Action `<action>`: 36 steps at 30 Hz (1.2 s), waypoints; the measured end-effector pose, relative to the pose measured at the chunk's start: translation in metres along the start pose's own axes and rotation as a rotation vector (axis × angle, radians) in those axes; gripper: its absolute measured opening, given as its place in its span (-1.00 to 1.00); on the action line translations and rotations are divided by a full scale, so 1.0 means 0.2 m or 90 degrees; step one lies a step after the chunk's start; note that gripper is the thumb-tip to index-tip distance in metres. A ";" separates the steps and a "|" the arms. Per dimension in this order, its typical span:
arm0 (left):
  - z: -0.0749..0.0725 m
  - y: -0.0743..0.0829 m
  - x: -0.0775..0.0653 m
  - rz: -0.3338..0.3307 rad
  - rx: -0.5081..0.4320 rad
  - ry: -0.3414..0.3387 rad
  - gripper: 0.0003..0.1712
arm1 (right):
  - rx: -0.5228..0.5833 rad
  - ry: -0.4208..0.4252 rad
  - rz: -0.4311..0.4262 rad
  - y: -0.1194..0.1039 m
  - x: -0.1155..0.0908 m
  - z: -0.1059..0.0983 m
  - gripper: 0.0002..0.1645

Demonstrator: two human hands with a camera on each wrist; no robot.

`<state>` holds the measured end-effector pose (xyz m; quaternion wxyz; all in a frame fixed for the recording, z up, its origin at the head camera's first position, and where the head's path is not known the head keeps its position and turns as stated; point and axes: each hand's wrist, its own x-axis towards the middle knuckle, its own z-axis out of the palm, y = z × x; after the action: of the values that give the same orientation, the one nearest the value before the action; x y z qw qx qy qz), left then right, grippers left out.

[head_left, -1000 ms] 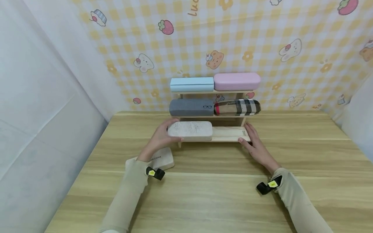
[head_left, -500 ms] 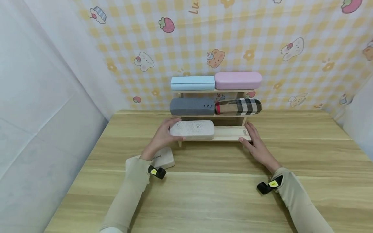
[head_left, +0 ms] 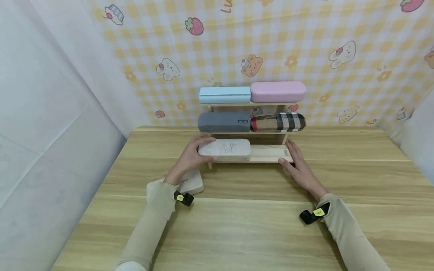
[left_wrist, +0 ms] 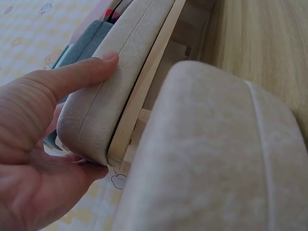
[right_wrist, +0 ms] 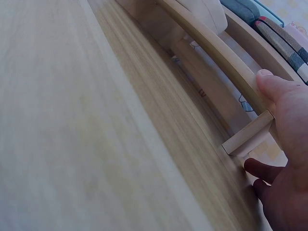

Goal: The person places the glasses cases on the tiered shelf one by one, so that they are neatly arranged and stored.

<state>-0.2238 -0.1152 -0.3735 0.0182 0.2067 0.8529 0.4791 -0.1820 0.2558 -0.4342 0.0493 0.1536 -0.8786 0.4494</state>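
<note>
A cream glasses case (head_left: pixel 226 148) with fine dark crackle marks lies on the left half of the bottom tier of a small wooden display rack (head_left: pixel 269 153). My left hand (head_left: pixel 193 152) grips its left end, thumb on the front side and fingers around the back. Close up in the left wrist view, the thumb presses the cream case (left_wrist: pixel 130 53) just above its seam. At the other end of that tier, my right hand (head_left: pixel 301 169) holds the board, its thumb on the front edge. The right wrist view shows the other fingers low beside the rack's foot (right_wrist: pixel 250 132).
A light blue case (head_left: pixel 225 95) and a pink case (head_left: pixel 278 92) fill the top tier. Below them sit a grey case (head_left: pixel 223 122) and a plaid case (head_left: pixel 278 122). Another cream case (head_left: pixel 193 183) lies on the table under my left forearm. A checkered cloth (head_left: pixel 217 49) hangs behind.
The cream case in my left hand has slid slightly right along the bottom tier. My right hand has kept its place on the rack. The head view has tilted down a little.
</note>
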 end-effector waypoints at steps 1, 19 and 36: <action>0.00 0.00 0.00 0.005 -0.002 0.000 -0.28 | 0.001 0.000 0.000 0.00 0.00 0.00 -0.17; 0.00 -0.02 0.01 -0.016 0.028 -0.010 -0.27 | 0.008 -0.005 -0.006 0.00 0.01 -0.01 -0.16; -0.11 0.00 -0.05 -0.018 0.043 -0.048 -0.23 | -0.005 -0.002 0.001 0.00 0.00 -0.01 -0.16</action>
<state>-0.2199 -0.1369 -0.3640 0.0504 0.2132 0.8701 0.4415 -0.1817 0.2572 -0.4334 0.0481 0.1539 -0.8806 0.4455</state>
